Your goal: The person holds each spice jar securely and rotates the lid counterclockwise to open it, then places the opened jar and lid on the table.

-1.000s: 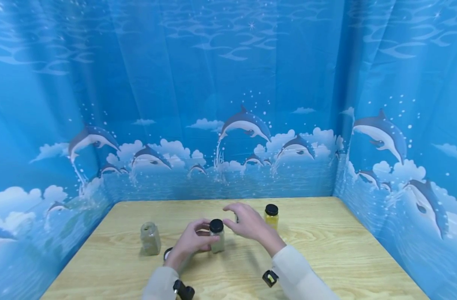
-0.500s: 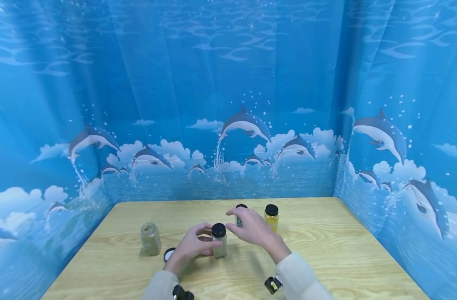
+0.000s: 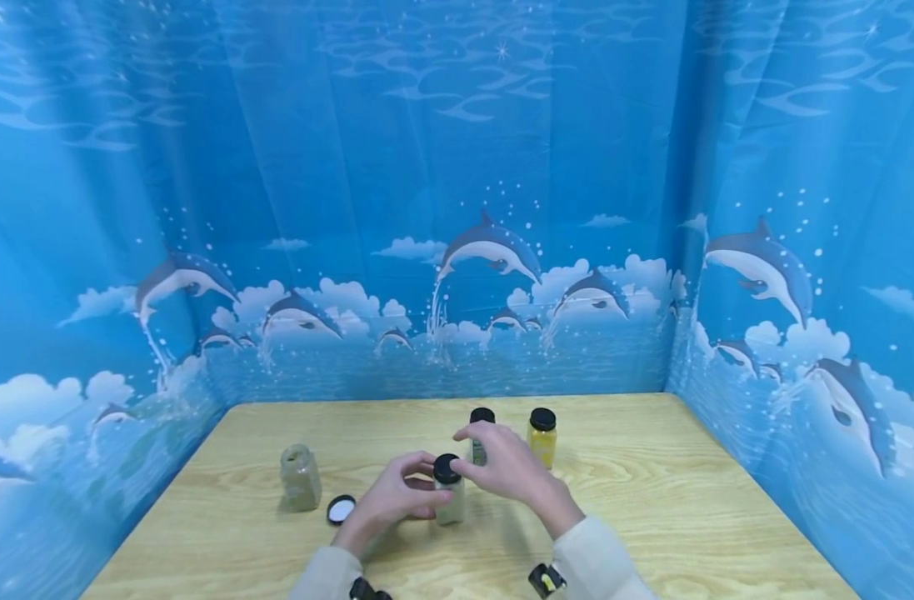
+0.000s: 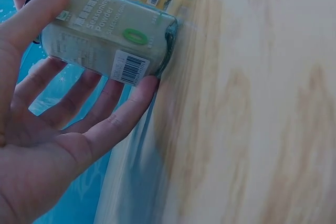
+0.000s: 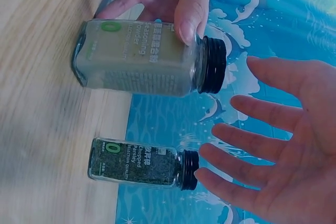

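A glass jar of seasoning powder (image 3: 450, 505) with a black screw cap stands upright on the table. My left hand (image 3: 398, 498) holds it from the left, thumb on the near side and fingers round the far side, as the left wrist view shows its labelled side (image 4: 105, 32). My right hand (image 3: 512, 468) is open just right of the cap. In the right wrist view its fingers are spread, the thumb tip (image 5: 257, 66) a short gap from the black cap (image 5: 213, 65). Behind that hand stands a jar of chopped parsley (image 5: 139, 162), partly hidden in the head view.
A yellow spice jar (image 3: 542, 442) with a black cap stands right of the parsley. On the left is an uncapped glass jar (image 3: 301, 482), and a black cap (image 3: 341, 509) lies near my left wrist with its white inside upward. A blue dolphin curtain (image 3: 457, 250) encloses the wooden table.
My left hand has shifted the seasoning powder jar a little right and nearer to me. My right hand has dropped slightly, bringing its thumb close to the jar's cap.
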A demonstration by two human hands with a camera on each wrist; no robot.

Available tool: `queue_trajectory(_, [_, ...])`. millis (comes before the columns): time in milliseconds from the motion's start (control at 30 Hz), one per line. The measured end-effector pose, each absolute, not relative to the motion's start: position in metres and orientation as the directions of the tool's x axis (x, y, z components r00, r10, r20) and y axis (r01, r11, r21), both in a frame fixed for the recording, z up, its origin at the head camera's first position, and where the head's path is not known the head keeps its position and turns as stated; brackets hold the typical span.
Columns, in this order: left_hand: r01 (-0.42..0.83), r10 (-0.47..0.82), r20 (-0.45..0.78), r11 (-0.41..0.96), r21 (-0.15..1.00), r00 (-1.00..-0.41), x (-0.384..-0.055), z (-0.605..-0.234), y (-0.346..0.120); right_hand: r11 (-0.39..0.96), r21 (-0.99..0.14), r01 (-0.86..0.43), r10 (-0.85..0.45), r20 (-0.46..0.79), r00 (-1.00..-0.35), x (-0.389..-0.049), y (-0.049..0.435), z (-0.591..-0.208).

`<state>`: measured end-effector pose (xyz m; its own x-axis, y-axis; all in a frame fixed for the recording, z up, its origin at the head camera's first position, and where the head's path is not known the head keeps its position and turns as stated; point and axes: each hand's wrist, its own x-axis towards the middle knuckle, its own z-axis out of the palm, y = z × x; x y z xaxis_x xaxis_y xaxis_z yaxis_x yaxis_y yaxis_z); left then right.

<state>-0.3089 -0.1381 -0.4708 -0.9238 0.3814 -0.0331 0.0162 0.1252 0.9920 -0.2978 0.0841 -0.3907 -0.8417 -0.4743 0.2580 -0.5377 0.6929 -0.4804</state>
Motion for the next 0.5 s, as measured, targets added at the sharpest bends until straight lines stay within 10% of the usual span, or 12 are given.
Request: queue_trajectory(500, [0.025,0.395,-0.025,0.121,0.992,-0.918,-0.307,-0.473,-0.136,0.679,-0.513,-0.526,-0.428,0.306,-0.851,-0.297,0.081,-0.405])
